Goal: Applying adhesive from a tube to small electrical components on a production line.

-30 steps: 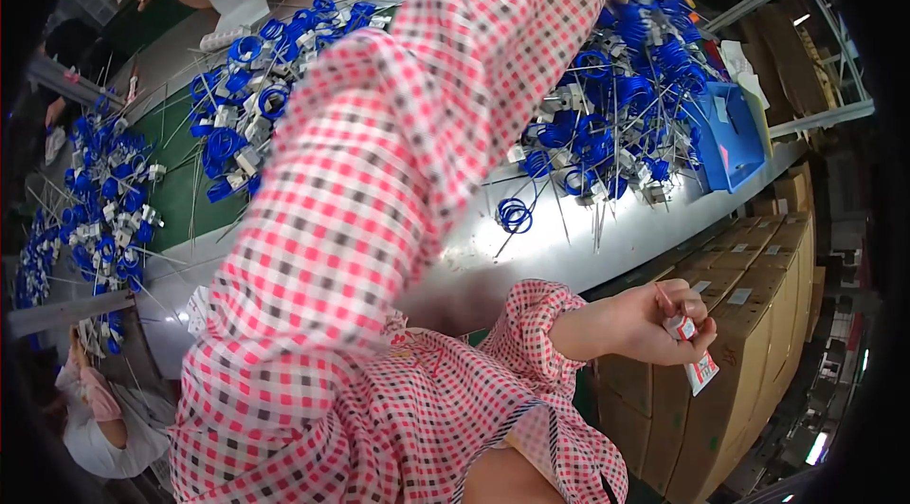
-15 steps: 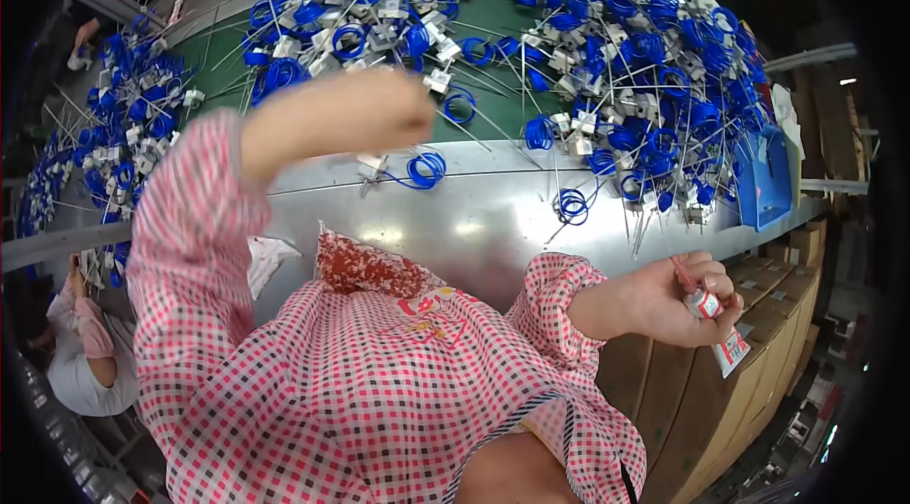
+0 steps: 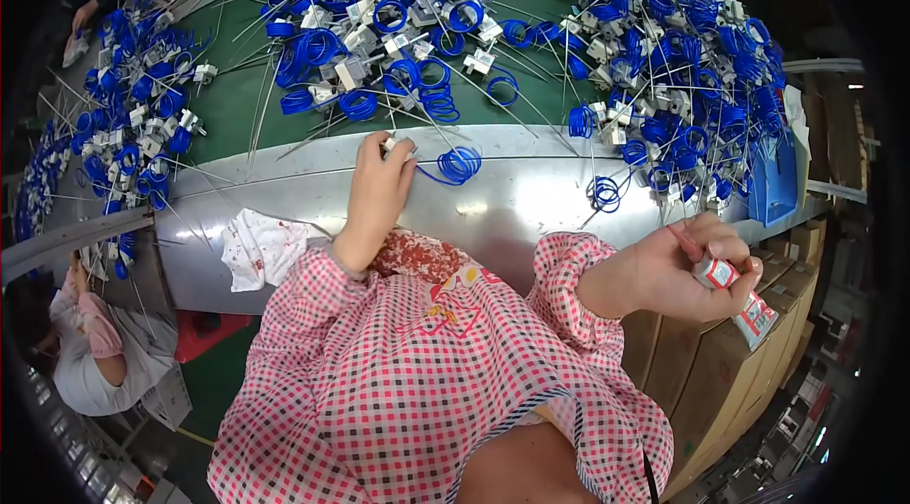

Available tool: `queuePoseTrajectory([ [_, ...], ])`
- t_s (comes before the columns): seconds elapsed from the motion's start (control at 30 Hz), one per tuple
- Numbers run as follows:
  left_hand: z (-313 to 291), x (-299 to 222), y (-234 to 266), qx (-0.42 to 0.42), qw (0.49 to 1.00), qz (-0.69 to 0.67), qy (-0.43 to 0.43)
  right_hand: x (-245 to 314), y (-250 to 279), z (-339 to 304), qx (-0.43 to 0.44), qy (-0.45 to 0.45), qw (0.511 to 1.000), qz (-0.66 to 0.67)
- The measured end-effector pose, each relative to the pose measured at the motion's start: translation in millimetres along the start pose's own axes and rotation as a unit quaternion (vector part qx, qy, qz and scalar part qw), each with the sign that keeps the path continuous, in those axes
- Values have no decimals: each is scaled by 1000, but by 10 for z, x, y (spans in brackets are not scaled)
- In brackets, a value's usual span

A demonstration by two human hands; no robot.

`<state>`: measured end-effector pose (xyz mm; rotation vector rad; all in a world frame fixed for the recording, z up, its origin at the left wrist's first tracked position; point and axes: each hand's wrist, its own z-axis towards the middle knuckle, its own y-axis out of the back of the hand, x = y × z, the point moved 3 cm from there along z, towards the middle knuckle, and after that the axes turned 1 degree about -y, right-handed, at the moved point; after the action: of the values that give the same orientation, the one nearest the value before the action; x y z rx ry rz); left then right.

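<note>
Near the metal strip at the table's front edge, my left hand (image 3: 376, 203) has its thumb and fingers around a small white block (image 3: 400, 147). From this block a thin line runs to a loose blue coil (image 3: 459, 165), which lies on the metal beside the hand. Over at the right, my right hand (image 3: 678, 267) is closed around a squeezable tube (image 3: 756, 319), white with red marks. Its reddish tip (image 3: 684, 240) pokes out between thumb and fingers, pointing up and left. Part of the tube is hidden by the fingers.
Heaps of white blocks with blue coils (image 3: 389, 16) and thin metal rods cover the green surface (image 3: 227, 110). A blue bin (image 3: 775, 183) stands at the right, above cardboard boxes (image 3: 725, 381). A stained white cloth (image 3: 258, 248) lies left. Another person (image 3: 100, 362) sits far left.
My left hand has come down from above the table onto the white block at the front edge. My right hand keeps the tube, shifted slightly up and right in view.
</note>
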<state>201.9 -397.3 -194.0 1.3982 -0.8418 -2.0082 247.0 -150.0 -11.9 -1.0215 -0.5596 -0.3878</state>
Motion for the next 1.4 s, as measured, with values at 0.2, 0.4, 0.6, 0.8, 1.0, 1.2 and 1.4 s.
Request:
queuePoseTrajectory([
  [0.2,-121,117,574,-69,943,-325,35,-29,40,71,-10,1,1000,-7],
  [0.4,295,-94,873,74,579,-812,-4,-36,-141,-88,45,-29,998,19],
  [0.6,348,-922,822,100,700,-707,13,116,-350,-405,111,-29,992,59],
  [0.8,305,-1336,700,208,677,-705,42,233,-521,-636,177,-48,970,161],
  [1.0,292,-1518,658,247,658,-700,126,219,-561,-700,193,-17,974,114],
  [1.2,303,-1548,622,239,652,-706,136,193,-561,-657,257,-17,963,82],
  [1.4,299,-1541,611,251,618,-729,153,160,-537,-664,292,-56,949,102],
])
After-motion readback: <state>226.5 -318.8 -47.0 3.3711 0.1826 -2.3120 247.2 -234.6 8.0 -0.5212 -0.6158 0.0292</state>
